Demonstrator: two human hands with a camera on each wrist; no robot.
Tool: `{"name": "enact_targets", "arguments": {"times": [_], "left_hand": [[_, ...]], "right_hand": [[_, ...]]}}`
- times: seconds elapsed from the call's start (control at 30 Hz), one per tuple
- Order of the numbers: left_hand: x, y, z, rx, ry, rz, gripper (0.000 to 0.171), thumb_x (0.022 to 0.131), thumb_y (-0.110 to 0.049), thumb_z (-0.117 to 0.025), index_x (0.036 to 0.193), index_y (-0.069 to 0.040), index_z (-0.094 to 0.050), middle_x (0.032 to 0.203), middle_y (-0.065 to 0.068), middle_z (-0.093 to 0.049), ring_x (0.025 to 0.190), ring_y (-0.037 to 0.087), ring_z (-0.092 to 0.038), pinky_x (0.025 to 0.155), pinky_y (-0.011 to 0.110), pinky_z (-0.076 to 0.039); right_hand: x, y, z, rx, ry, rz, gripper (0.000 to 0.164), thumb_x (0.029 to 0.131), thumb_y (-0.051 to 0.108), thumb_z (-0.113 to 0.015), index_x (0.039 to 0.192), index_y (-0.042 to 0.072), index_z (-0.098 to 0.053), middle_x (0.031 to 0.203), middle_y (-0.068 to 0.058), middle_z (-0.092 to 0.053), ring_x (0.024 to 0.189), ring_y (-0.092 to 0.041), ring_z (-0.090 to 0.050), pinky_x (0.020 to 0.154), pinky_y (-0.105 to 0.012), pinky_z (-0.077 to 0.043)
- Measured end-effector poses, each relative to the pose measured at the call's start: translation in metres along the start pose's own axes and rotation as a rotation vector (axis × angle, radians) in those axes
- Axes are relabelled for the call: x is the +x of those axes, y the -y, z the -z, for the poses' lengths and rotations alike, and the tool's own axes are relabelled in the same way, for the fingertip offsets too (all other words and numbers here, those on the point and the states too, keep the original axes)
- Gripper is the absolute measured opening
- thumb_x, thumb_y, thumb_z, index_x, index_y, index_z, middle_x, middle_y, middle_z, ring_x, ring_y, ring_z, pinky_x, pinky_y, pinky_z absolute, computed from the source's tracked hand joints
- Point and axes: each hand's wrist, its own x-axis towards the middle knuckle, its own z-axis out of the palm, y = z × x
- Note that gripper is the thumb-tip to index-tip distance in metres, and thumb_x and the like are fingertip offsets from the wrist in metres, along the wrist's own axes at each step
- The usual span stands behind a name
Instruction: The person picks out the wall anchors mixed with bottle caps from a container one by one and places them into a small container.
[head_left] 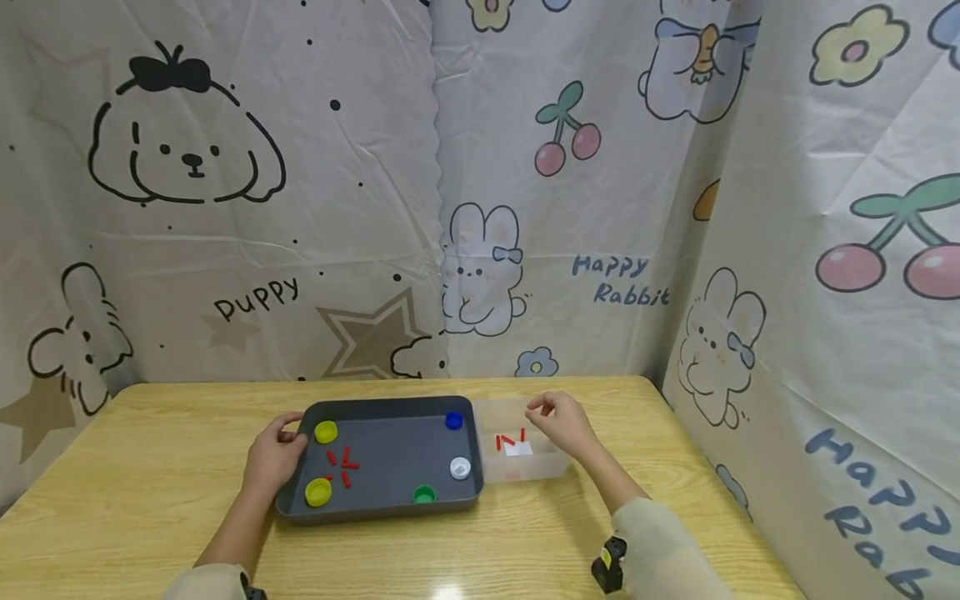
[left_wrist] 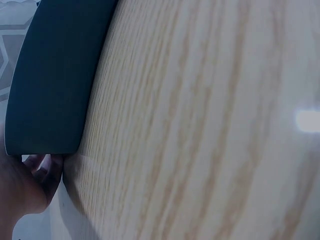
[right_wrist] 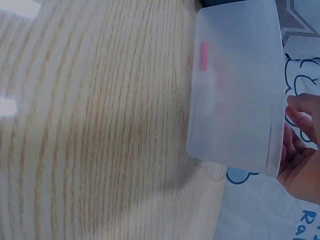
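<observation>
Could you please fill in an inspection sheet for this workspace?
Surface: pale wooden table.
Job's things: grey tray holding two yellow caps, a blue cap, a white cap, a green cap and several red sticks; beside its right end, a see-through box with more red sticks.
Clutter: nothing seen.
Grips: left grip touches the tray's left end; right grip is by the box's rim, contents unclear.
Cables: nothing seen.
Surroundings: printed cloth.

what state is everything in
Gray tray: flat on table
Translucent box: uncovered, beside tray
Red sticks: loose in tray and box
Yellow caps: in tray's left end
Blue cap: at tray's far right
White cap: in tray, right side
Green cap: by tray's near wall
Left hand: holding tray's edge
Right hand: at box, hold unclear
</observation>
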Motion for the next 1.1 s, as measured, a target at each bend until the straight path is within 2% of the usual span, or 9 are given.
{"name": "enact_targets", "arguments": {"times": [0.27,0.6,0.73,0.83,0.97,1.1], "left_hand": [[0.001,0.0,0.0,0.003,0.001,-0.001,0.046,0.091,-0.018,-0.049,0.135,-0.005,-0.044,0.115,0.027,-0.055,0.102,0.038,-0.054,0.083,0.049,-0.042],[0.001,0.001,0.0,0.0,-0.005,-0.001,0.046,0.091,-0.018,-0.049,0.134,-0.005,-0.045,0.114,0.027,-0.056,0.101,0.037,-0.054,0.081,0.047,-0.042],[0.001,0.001,0.0,-0.001,-0.004,0.007,0.046,0.091,-0.017,-0.049,0.134,-0.005,-0.045,0.114,0.026,-0.056,0.101,0.037,-0.054,0.082,0.046,-0.042],[0.001,0.0,0.001,0.0,0.0,0.013,0.046,0.09,-0.018,-0.049,0.135,-0.005,-0.045,0.115,0.026,-0.055,0.101,0.037,-0.054,0.082,0.047,-0.042],[0.001,-0.001,0.001,-0.002,0.004,0.014,0.046,0.091,-0.018,-0.048,0.135,-0.005,-0.044,0.116,0.027,-0.055,0.102,0.038,-0.053,0.083,0.048,-0.042],[0.001,-0.001,0.0,-0.006,0.002,0.016,0.045,0.091,-0.018,-0.049,0.135,-0.006,-0.044,0.116,0.027,-0.055,0.102,0.038,-0.053,0.083,0.048,-0.042]], "right_hand": [[0.001,0.008,-0.002,0.01,0.018,-0.006,0.014,0.084,0.019,-0.067,0.091,0.007,-0.069,0.08,-0.006,-0.058,0.069,-0.015,-0.047,0.058,-0.026,-0.039],[0.004,0.029,-0.012,0.007,0.026,0.037,0.013,0.084,0.02,-0.068,0.091,0.009,-0.07,0.08,-0.005,-0.06,0.065,-0.013,-0.048,0.057,-0.026,-0.039],[0.005,0.037,-0.018,0.021,0.045,0.049,0.014,0.084,0.021,-0.067,0.092,0.01,-0.07,0.083,-0.006,-0.059,0.058,-0.013,-0.05,0.052,-0.025,-0.042],[0.005,0.043,-0.022,0.029,0.053,0.074,0.013,0.084,0.021,-0.067,0.092,0.01,-0.07,0.083,-0.006,-0.058,0.06,-0.014,-0.051,0.054,-0.026,-0.043],[0.006,0.05,-0.028,0.025,0.055,0.111,0.011,0.084,0.019,-0.067,0.09,0.011,-0.07,0.08,-0.005,-0.059,0.073,-0.014,-0.049,0.06,-0.026,-0.04],[0.008,0.057,-0.032,0.026,0.079,0.118,0.012,0.084,0.02,-0.067,0.092,0.011,-0.07,0.082,-0.005,-0.059,0.074,-0.016,-0.05,0.059,-0.027,-0.041]]}}
